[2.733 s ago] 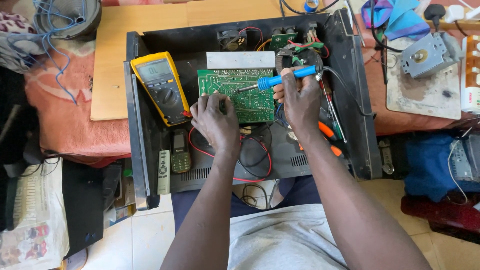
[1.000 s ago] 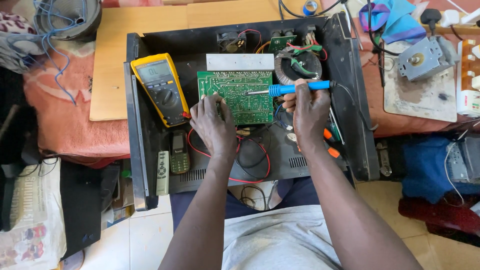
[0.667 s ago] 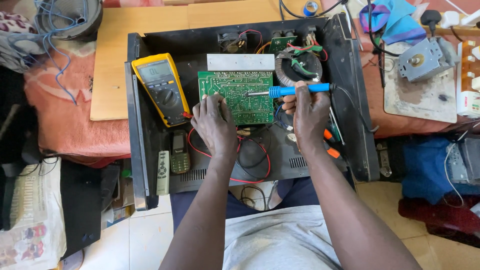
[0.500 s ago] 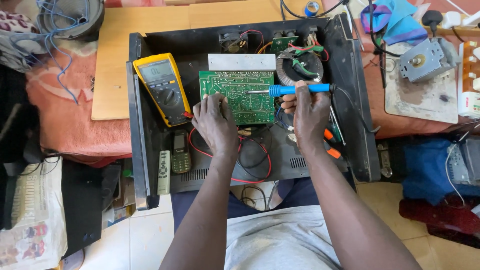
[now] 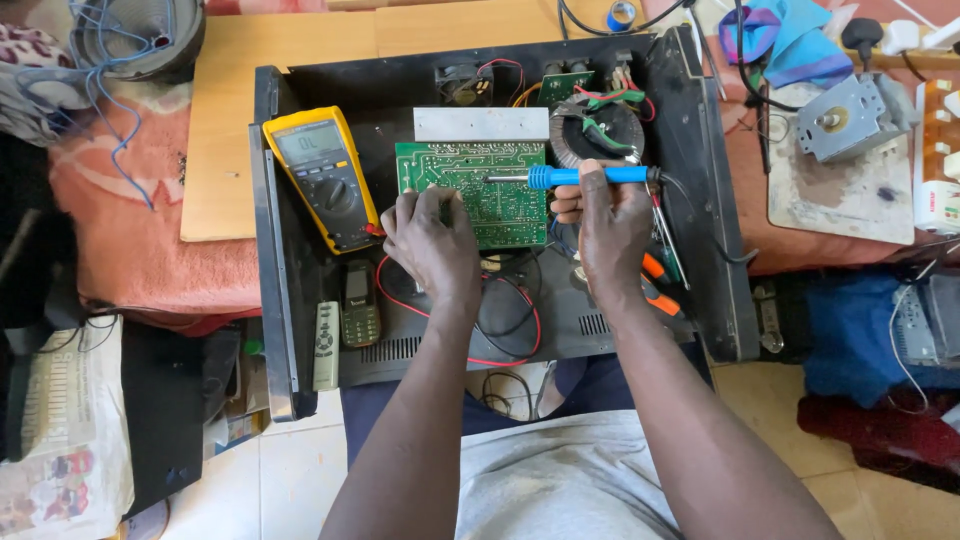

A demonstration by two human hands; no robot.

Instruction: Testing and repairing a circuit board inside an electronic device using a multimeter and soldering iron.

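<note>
A green circuit board (image 5: 470,180) lies inside an open black metal chassis (image 5: 300,330). My left hand (image 5: 432,240) rests on the board's lower left part, fingers curled against it. My right hand (image 5: 612,230) grips a blue-handled soldering iron (image 5: 585,176) held level, its metal tip pointing left over the board's right half. A yellow multimeter (image 5: 322,190) leans in the chassis just left of my left hand, with red and black leads (image 5: 500,320) looping below.
A toroidal transformer (image 5: 596,135) and a small fan (image 5: 465,85) sit at the chassis back. A phone (image 5: 360,303) and a remote (image 5: 326,345) lie at front left. Orange-handled pliers (image 5: 655,282) lie by my right wrist. A grey motor (image 5: 850,118) stands on a board at right.
Since the earliest frame the soldering iron has swung from tilted to level and my right hand has shifted slightly right. Over the last second both hands stay almost still.
</note>
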